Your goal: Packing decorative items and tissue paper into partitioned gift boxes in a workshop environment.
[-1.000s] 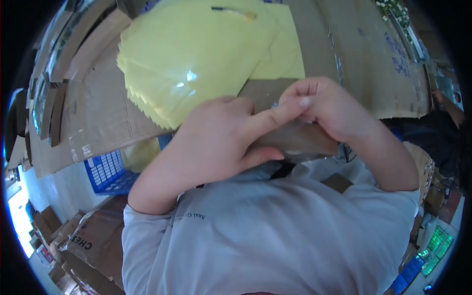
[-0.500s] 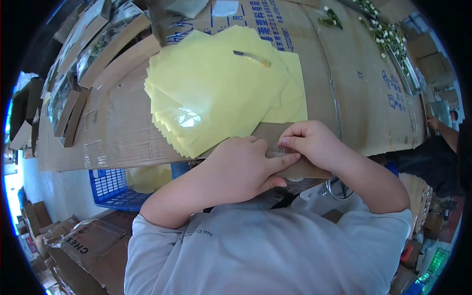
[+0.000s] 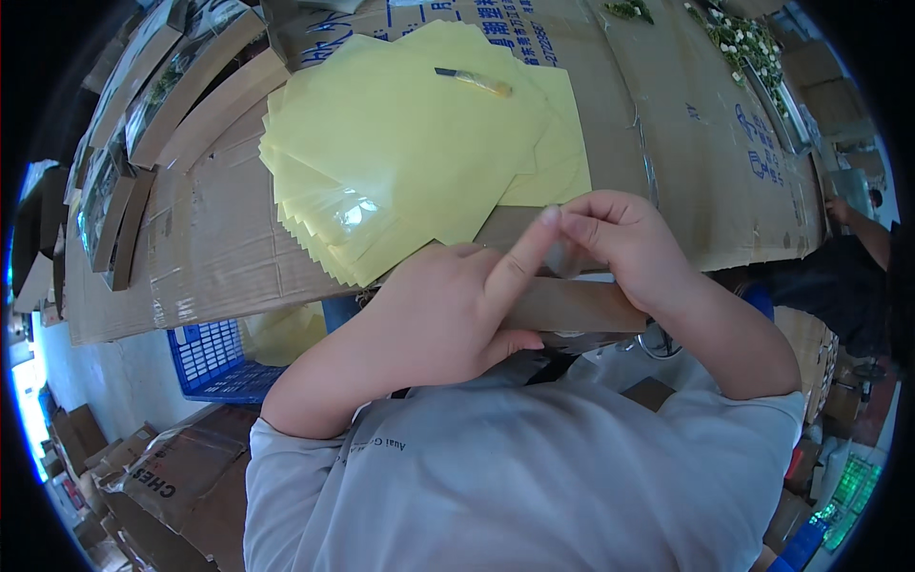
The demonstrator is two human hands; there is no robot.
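Observation:
Both my hands hold a flat brown cardboard piece just in front of my chest, at the near edge of the cardboard-covered table. My left hand grips it from below with the forefinger stretched up. My right hand pinches its upper edge, fingertips meeting the left forefinger. A fanned stack of yellow transparent sheets lies on the table just beyond my hands. A yellow-handled utility knife rests on the sheets farther back.
Brown boxes with clear windows stand in a row at the left. A blue plastic crate sits below the table edge. Small white flowers lie at the far right. Another person's arm shows at the right. Cartons crowd the floor.
The view has pulled back and tilted, so more of the table and sheets shows. My hands stay together on the cardboard piece, with the fingers now raised higher above it.

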